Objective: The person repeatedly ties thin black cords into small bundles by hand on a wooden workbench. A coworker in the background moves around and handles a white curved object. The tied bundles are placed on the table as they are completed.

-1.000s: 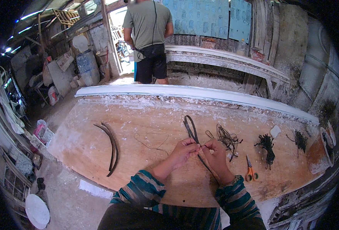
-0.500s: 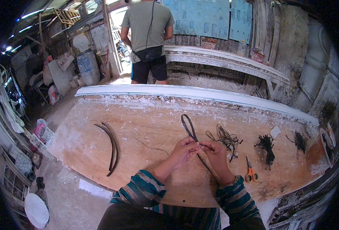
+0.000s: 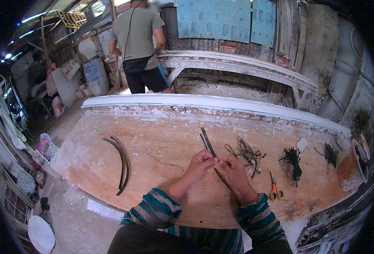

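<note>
Between the fingertips of both hands, over the middle of the board [image 3: 187,216], is a dark flat strip [image 3: 209,142]. Its upper part points away from me, with two lengths side by side; the lower part slants down beneath my right hand. My left hand [image 3: 200,166] pinches it from the left. Close against it, my right hand [image 3: 234,170] pinches the strip from the right. A thin dark cord may be at the pinch, too small to tell. Orange-handled scissors [image 3: 275,190] lie right of my right hand. Two curved dark strips [image 3: 122,163] rest on the left.
A loose tangle of black cord [image 3: 248,154] lies beyond my right hand, then two black cord bundles [image 3: 292,163]. Thin thread [image 3: 165,162] lies left. A tub [image 3: 351,171] stands at the right end. A long white moulding [image 3: 212,102] edges the far side; a person [image 3: 138,38] stands beyond.
The upper part of the strip, a rounded loop before, now shows as two straighter lengths side by side. My hands stay nearly in place. The person beyond has moved left and turned.
</note>
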{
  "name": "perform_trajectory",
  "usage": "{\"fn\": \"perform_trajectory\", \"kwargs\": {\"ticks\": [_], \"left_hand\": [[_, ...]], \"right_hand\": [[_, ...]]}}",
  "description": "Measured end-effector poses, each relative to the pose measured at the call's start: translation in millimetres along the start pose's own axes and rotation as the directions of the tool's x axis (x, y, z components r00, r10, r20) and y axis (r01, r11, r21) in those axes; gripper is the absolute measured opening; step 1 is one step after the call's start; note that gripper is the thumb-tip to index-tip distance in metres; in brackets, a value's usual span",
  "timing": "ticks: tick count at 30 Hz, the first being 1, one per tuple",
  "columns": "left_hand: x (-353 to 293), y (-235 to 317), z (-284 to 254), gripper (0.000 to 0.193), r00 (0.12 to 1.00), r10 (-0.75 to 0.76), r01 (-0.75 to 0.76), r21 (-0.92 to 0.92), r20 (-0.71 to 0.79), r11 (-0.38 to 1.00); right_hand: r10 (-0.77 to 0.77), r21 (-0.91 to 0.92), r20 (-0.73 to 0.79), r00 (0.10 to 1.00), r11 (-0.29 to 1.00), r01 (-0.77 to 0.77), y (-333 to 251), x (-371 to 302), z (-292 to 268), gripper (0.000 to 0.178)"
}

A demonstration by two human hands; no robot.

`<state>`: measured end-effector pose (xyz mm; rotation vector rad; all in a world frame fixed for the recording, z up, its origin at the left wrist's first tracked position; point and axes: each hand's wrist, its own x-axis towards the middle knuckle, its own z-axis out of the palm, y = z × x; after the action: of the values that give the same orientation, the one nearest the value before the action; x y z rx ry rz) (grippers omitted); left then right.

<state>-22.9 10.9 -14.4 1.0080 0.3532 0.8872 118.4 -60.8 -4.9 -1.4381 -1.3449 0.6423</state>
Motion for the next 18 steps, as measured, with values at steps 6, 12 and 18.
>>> {"fn": "perform_trajectory", "kwargs": {"ticks": [6, 12, 18], "left_hand": [[1, 1, -4, 0.006, 0.993, 0.08, -0.092, 0.144, 0.086, 0.985], [4, -3, -7, 0.008, 0.991, 0.106, -0.12, 0.201, 0.077, 0.972], [1, 2, -5, 0.01, 0.996, 0.034, -0.046, 0.158, 0.079, 0.986]], "right_hand": [[0.284, 0.538, 0.198, 0.938, 0.768, -0.347, -23, -3, -3, 0.015], [0.24, 0.578, 0.11, 0.965, 0.774, -0.258, -20, -3, -3, 0.009], [0.252, 0.682, 0.126, 0.96, 0.681, -0.268, -17, -3, 1, 0.009]]}}
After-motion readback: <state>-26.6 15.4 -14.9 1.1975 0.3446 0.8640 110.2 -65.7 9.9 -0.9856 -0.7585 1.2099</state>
